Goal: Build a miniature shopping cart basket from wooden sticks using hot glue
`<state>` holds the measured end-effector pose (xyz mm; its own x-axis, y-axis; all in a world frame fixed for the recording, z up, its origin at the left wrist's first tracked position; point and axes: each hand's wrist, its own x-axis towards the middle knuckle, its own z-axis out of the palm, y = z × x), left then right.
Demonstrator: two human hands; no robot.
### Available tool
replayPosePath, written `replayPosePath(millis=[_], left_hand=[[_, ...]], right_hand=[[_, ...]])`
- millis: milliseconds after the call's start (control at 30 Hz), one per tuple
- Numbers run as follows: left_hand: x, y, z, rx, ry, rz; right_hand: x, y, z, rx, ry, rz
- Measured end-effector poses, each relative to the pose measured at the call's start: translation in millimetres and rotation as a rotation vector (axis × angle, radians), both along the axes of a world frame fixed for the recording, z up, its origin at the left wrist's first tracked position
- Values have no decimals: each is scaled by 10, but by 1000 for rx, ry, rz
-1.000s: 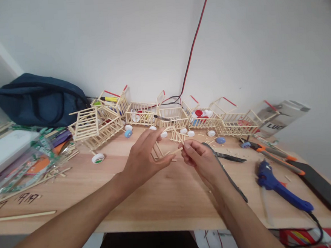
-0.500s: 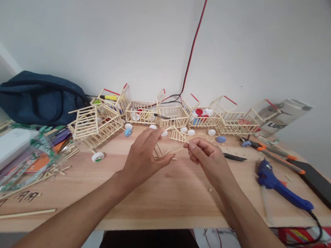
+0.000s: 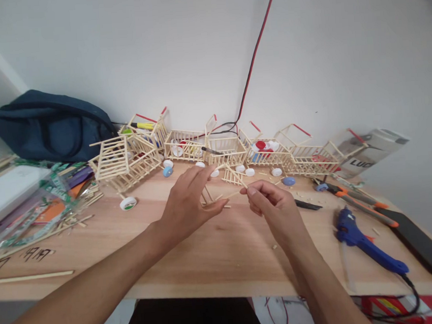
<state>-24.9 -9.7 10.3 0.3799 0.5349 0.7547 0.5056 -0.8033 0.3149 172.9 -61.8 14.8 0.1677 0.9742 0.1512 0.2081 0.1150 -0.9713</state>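
Observation:
Between my hands is a small frame of thin wooden sticks, held above the middle of the wooden table. My left hand curves around the frame's left side, thumb below and fingers above; the fingers hide part of it. With thumb and fingertips, my right hand pinches the frame's right corner, where sticks meet. A flat slatted stick panel lies on the table just behind the frame. Several small wooden carts, one of them a stick cart with a slatted basket, stand behind my hands.
On the right lie a blue glue gun, orange-handled pliers and a black cutter. A dark blue bag and a white box are at the left, beside loose sticks. Bottle-cap wheels rest along the back.
Almost nothing differs. Both hands keep the same hold on the stick frame, and the view has shifted very slightly.

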Motion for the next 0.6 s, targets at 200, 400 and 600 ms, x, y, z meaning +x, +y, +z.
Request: replayPosePath(millis=[200,400,600], left_hand=[[-1,9,-10,8,10,12],[-3,21,-38,19,23,25],[-2,16,-30,11,19,28]], right_hand=[[-62,-22,30,18,-28,4],[-98,-66,30,67,-191,-49],[-165,-133,63,177,-394,-120]])
